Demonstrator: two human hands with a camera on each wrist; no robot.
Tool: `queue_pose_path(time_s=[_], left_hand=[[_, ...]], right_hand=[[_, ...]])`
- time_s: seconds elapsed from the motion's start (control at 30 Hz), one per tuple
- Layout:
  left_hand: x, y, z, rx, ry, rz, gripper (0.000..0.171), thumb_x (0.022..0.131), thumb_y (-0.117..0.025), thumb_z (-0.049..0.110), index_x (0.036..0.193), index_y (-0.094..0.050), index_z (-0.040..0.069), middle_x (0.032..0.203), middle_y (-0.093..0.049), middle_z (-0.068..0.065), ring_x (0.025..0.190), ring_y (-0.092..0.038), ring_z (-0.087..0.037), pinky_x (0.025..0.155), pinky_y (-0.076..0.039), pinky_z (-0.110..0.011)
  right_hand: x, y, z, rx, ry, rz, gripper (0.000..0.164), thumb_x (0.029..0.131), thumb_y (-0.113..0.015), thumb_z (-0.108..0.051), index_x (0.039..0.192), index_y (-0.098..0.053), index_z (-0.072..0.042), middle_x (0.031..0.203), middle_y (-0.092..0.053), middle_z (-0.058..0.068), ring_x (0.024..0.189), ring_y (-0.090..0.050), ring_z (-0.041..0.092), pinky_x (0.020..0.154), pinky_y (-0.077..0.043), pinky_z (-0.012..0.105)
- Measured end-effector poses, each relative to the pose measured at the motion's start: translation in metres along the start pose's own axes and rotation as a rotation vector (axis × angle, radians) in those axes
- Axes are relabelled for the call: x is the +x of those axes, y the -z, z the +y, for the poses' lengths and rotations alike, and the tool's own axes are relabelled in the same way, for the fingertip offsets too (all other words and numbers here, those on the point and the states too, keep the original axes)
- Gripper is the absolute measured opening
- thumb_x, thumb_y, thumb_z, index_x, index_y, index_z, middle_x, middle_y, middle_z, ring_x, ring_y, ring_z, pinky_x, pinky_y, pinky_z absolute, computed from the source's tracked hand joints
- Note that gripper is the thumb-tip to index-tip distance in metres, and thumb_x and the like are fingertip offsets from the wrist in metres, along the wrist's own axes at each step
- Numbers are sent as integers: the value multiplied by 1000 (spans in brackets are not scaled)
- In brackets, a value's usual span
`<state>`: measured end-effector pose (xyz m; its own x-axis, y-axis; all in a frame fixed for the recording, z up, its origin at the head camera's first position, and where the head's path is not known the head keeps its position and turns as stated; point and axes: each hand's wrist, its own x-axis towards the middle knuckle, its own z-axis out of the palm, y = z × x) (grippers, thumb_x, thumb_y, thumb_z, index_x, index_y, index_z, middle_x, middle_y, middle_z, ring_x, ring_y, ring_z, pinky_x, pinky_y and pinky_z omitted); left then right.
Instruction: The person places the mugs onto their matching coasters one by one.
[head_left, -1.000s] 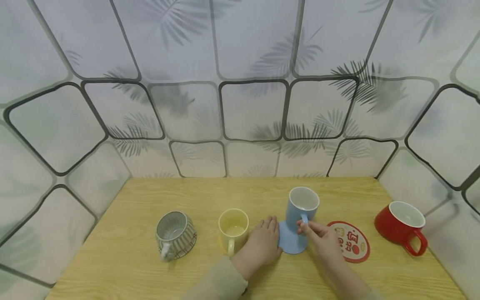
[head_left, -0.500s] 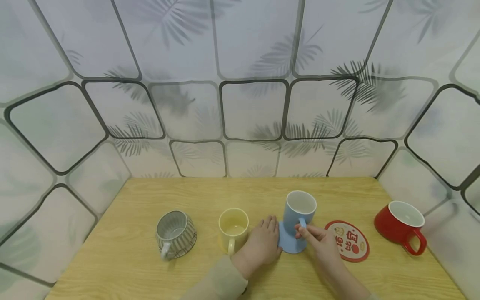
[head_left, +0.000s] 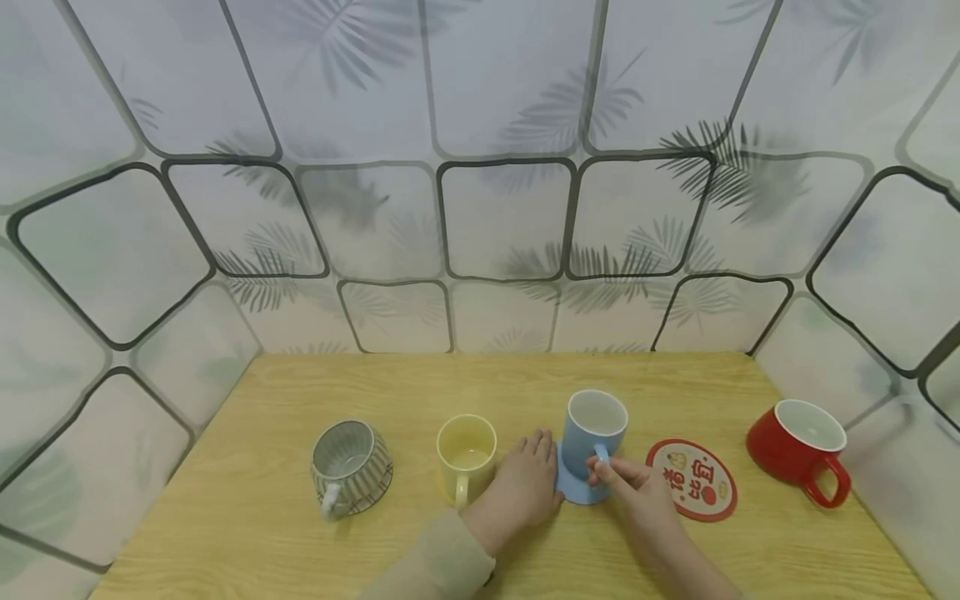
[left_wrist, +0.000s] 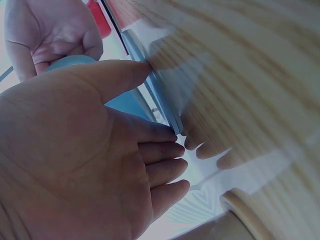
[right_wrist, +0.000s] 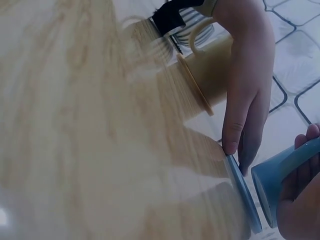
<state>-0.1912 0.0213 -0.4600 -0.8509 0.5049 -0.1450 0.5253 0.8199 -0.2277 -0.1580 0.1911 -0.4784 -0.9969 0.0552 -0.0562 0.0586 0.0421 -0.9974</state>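
Note:
My right hand pinches the handle of a light blue mug with a white inside. The mug stands over a round blue coaster. In the right wrist view a narrow gap shows between the mug's base and the coaster. Flat on the table left of the coaster lies my left hand. Its fingers are nearly straight, and in the left wrist view the thumb and forefinger touch the coaster's edge.
A yellow mug on a yellow coaster stands just left of my left hand. Farther left is a grey striped mug. To the right lie a red-rimmed printed coaster and a red mug near the table's right edge.
My right hand has brought the blue mug down and slightly left, so it covers more of the blue coaster. My left hand has stayed in place.

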Motion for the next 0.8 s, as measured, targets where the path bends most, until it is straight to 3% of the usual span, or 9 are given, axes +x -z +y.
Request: queue_pose_path(time_s=[0.33,0.8], left_hand=[[1,-3,0,-1,4,11,71,90,-49,56,144,-38,12,152,-34,-4,140,-30,-18,113,-31,-32],[0,-2,1,-15,10,2,71,90,-50,56,144,-38,12,152,-33,-3,141,-30,-17,114,-31,-31]], right_hand=[[-5,-1,4,42,-18,-48,28,90,-63,-19,84,-67,8,104,-71,5,102,-61,8,90,-41,14],[-10,-4,5,165,-53,-44,21,88,-65,-14,81,-69,5,99,-72,8,99,-62,11,86,-48,20]])
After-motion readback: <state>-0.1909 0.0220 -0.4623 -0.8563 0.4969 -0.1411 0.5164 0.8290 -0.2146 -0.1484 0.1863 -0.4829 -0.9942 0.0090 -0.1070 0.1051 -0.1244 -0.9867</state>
